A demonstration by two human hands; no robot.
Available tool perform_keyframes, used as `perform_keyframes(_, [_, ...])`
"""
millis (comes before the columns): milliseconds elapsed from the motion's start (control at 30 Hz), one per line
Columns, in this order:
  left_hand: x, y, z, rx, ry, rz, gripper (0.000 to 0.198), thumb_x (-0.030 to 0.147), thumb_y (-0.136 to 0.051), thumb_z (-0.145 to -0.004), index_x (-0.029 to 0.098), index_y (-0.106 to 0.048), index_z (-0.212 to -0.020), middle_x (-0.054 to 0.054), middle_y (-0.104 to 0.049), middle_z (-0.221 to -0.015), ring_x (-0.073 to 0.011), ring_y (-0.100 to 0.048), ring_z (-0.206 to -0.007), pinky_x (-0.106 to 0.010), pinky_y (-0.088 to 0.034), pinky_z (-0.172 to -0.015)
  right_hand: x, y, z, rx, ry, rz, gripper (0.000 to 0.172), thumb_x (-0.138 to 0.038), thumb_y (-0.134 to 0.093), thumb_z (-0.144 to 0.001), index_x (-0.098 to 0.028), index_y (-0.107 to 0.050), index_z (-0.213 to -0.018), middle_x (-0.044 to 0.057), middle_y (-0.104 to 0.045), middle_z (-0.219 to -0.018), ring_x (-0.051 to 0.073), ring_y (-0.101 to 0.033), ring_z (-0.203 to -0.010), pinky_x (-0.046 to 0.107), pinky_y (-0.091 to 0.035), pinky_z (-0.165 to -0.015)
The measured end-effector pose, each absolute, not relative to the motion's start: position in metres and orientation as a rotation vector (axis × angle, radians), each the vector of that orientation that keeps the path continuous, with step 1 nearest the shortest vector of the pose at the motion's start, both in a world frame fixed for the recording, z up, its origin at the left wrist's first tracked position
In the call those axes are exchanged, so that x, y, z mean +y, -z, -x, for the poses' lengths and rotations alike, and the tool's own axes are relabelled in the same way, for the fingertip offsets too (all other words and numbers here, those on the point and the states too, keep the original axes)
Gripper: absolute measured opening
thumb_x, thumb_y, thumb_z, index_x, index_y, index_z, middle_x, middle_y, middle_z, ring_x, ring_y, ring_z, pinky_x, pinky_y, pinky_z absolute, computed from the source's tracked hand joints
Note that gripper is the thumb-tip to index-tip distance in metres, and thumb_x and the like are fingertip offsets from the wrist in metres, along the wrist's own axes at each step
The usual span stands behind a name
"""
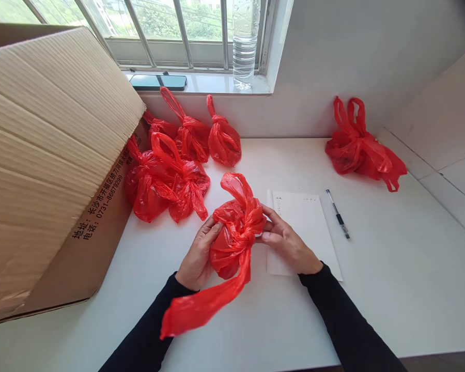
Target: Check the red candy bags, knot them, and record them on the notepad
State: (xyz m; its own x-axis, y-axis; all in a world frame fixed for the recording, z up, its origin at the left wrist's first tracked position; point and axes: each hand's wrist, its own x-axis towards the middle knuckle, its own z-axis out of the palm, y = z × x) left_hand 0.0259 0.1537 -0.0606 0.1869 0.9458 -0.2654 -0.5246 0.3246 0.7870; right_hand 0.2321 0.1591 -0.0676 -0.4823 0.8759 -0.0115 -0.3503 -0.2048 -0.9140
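A knotted red plastic bag [232, 237] is held between my two hands over the middle of the white table [395, 289]. My left hand [201, 253] grips its left side, thumb on top. On the right side, the fingers of my right hand [289, 240] are closed on the bag near its knot. One handle loop points up, and a long loose end hangs toward the lower left. What the bag contains is hidden. Under and beside my right hand lies a white sheet of paper [306, 222] with small writing at its top.
Several tied red bags [189, 186] cluster at the back left, beside a large open cardboard box [54, 155]. Another red bag [360, 147] lies back right. A pen [338, 214] is right of the paper. The windowsill holds a phone [158, 82] and water bottle [244, 51].
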Motion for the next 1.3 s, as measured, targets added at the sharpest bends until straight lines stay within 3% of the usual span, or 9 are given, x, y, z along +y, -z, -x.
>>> perform_keyframes(133, [0.153,0.059,-0.026,0.846,-1.113,-0.649,0.028,0.032,-0.075,-0.09,0.024,-0.069,-0.116,-0.003,-0.076,-0.113,-0.0221,-0.074,-0.101,-0.032,-0.059,-0.089,0.158,0.067,-0.227,-1.252,-1.726,0.739,0.071,-0.025,-0.077,-0.086,-0.036,-0.044,-0.148,0.004,-0.062,-0.134,0.021,-0.06,-0.119,0.037,-0.052,-0.101])
perform_keyframes(300, [0.152,0.057,-0.028,0.852,-1.056,-0.742,0.028,0.03,-0.08,-0.086,0.019,-0.071,-0.11,-0.007,-0.076,-0.113,-0.0244,-0.071,-0.106,-0.031,-0.057,-0.088,0.158,0.065,-0.225,-1.233,-1.586,0.866,0.064,-0.025,-0.084,-0.078,-0.032,-0.056,-0.136,0.003,-0.067,-0.129,0.021,-0.064,-0.112,0.033,-0.053,-0.096])
perform_keyframes(533, [0.152,0.056,-0.029,0.9,-1.066,-0.841,0.024,0.034,-0.076,-0.089,0.022,-0.07,-0.109,-0.005,-0.075,-0.115,-0.0207,-0.072,-0.096,-0.031,-0.057,-0.086,0.16,0.066,-0.227,-1.304,-1.635,0.839,0.072,-0.032,-0.084,-0.078,-0.033,-0.051,-0.142,0.004,-0.062,-0.139,0.023,-0.06,-0.123,0.036,-0.05,-0.107])
perform_keyframes(967, [0.151,0.058,-0.028,0.908,-1.006,-1.028,0.029,0.033,-0.077,-0.088,0.016,-0.073,-0.113,-0.01,-0.075,-0.112,-0.0234,-0.07,-0.1,-0.033,-0.056,-0.091,0.161,0.068,-0.228,-1.262,-1.675,0.85,0.074,-0.027,-0.089,-0.073,-0.031,-0.055,-0.139,0.003,-0.066,-0.132,0.022,-0.065,-0.114,0.033,-0.054,-0.098])
perform_keyframes(1067, [0.151,0.06,-0.029,0.907,-1.016,-1.024,0.03,0.033,-0.077,-0.089,0.016,-0.073,-0.114,-0.01,-0.076,-0.112,-0.0231,-0.07,-0.099,-0.032,-0.056,-0.088,0.16,0.066,-0.228,-1.239,-1.67,0.864,0.067,-0.03,-0.087,-0.076,-0.03,-0.057,-0.136,0.003,-0.066,-0.133,0.021,-0.064,-0.115,0.031,-0.054,-0.097])
perform_keyframes(1167, [0.151,0.061,-0.029,0.919,-1.056,-0.99,0.029,0.032,-0.075,-0.091,0.018,-0.072,-0.116,-0.009,-0.075,-0.113,-0.0229,-0.07,-0.102,-0.03,-0.057,-0.086,0.159,0.062,-0.229,-1.199,-1.683,0.867,0.056,-0.041,-0.076,-0.088,-0.03,-0.055,-0.138,0.004,-0.064,-0.136,0.02,-0.062,-0.118,0.032,-0.049,-0.105])
perform_keyframes(1300, [0.152,0.062,-0.03,0.952,-1.16,-0.944,0.026,0.03,-0.076,-0.09,0.02,-0.071,-0.113,-0.007,-0.074,-0.117,-0.0231,-0.068,-0.109,-0.033,-0.055,-0.096,0.159,0.058,-0.236,-1.12,-1.855,0.855,0.063,-0.045,-0.063,-0.098,-0.035,-0.034,-0.154,0.005,-0.067,-0.131,0.015,-0.068,-0.101,0.032,-0.054,-0.096])
